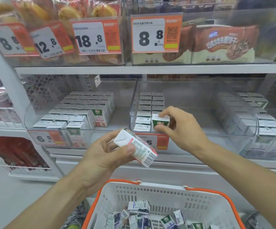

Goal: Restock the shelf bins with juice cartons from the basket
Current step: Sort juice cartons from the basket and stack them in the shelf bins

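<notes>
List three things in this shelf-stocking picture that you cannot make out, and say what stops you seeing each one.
1. Head view: the middle bin's price tag; the left hand and its red-and-white carton cover the digits.
2. Head view: the front of the green carton; the right hand covers part of it.
3. Head view: how many cartons the basket holds; the bottom edge cuts it off.

The white metal shelf (150,69) carries three clear plastic bins (200,129) of small white juice cartons (78,111) side by side, their fronts along its front edge.
</notes>
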`<state>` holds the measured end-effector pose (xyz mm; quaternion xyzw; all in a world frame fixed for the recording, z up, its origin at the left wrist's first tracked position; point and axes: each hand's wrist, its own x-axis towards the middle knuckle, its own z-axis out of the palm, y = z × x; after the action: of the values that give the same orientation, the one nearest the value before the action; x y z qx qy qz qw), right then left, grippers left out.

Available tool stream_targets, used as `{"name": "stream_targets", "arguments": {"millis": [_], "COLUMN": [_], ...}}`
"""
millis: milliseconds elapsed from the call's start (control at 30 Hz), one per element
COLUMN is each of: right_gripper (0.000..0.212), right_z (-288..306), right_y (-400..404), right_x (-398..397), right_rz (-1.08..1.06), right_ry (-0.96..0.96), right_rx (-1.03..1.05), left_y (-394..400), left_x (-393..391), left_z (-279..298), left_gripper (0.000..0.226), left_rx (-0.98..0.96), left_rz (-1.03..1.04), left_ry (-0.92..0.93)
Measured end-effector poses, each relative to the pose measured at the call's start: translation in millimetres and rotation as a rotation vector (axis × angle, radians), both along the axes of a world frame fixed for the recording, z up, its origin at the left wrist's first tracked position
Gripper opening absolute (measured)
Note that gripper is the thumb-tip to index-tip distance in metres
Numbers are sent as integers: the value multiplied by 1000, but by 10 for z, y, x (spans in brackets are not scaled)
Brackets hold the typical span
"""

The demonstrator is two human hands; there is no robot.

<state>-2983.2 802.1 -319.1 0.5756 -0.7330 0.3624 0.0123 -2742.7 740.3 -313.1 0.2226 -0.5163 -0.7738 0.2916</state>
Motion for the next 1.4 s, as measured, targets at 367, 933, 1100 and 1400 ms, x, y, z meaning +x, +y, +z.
{"name": "stream_targets", "arguments": {"millis": [367,933,1100,1400], "right_gripper": [36,46,33,32], "right_z": [61,120,154,43], "right_y": [66,357,220,170], "right_x": [-21,683,709,356], "right_rz": [71,496,408,408], "right_ry": [151,-685,-556,-51], "right_rx": [322,120,-115,-75], "left_y": [3,117,-223,-1090], "left_x": [-52,-108,26,76], "left_z": [239,222,469,593], "left_gripper": [48,56,42,29], "left_rx": [243,-554,-965,-829], "left_rz": [-37,135,205,374], "left_ry": [-14,-569,-596,-570]}}
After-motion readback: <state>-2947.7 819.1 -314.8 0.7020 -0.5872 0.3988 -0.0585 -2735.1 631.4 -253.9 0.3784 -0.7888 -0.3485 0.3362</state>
